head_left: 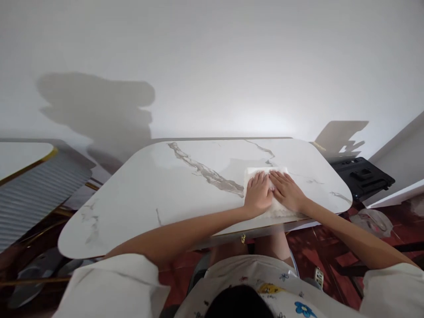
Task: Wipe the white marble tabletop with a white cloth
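A white cloth (265, 171) lies flat on the white marble table (159, 194), toward its right side. My left hand (259, 193) rests palm down on the cloth, fingers stretched out and together. My right hand (286, 191) lies flat beside it on the same cloth, fingers stretched out, its fingertips touching those of the left hand. Both hands press on the cloth's near half; its far edge shows beyond the fingertips.
A white wall rises right behind the table. A second table with a gold rim and ribbed side (36, 176) stands at the left. A black device (362, 176) sits at the right past the table's edge. Dark red floor lies below.
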Motion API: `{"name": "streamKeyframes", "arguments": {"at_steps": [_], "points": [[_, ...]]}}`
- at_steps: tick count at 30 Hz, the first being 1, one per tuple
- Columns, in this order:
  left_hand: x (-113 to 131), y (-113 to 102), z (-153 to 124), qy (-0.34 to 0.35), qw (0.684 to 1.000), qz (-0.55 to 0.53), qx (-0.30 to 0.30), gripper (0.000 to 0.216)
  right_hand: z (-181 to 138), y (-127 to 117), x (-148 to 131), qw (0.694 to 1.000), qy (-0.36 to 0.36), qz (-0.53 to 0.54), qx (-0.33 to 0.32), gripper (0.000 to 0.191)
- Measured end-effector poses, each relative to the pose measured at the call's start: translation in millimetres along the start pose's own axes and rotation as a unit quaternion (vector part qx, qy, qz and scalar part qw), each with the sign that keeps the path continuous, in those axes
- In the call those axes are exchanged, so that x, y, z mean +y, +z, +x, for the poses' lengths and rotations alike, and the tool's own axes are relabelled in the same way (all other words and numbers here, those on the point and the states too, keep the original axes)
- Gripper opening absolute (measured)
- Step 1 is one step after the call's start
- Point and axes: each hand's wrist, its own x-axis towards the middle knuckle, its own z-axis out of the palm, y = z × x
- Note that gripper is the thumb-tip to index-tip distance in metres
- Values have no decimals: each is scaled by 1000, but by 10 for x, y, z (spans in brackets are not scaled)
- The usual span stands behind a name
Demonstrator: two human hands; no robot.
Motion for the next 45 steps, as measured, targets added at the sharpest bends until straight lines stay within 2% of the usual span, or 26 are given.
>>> {"name": "streamKeyframes", "arguments": {"at_steps": [5,15,19,23,28,32,37,45], "points": [[-82,8,621,-20,1000,2,24,53,556,46,418,1000,2,-17,-15,55],[-681,-23,1768,-21,994,32,105,44,1821,248,974,1000,4,-18,-6,53],[-855,-48,2093,-20,993,42,107,41,2165,315,1109,1000,21,-11,-2,54],[-930,-73,2230,-4,993,63,103,39,2311,355,1188,1000,23,-7,-2,54],[-906,-71,2142,11,992,76,102,43,2202,350,1135,999,27,-18,7,55],[-834,-55,1878,16,994,65,91,48,1931,304,954,999,30,-25,-6,56],[-652,-45,1306,32,994,69,82,51,1410,222,600,999,31,-27,-14,56],[-169,23,293,8,999,31,36,54,334,31,110,1000,10,-3,-14,58]]}}
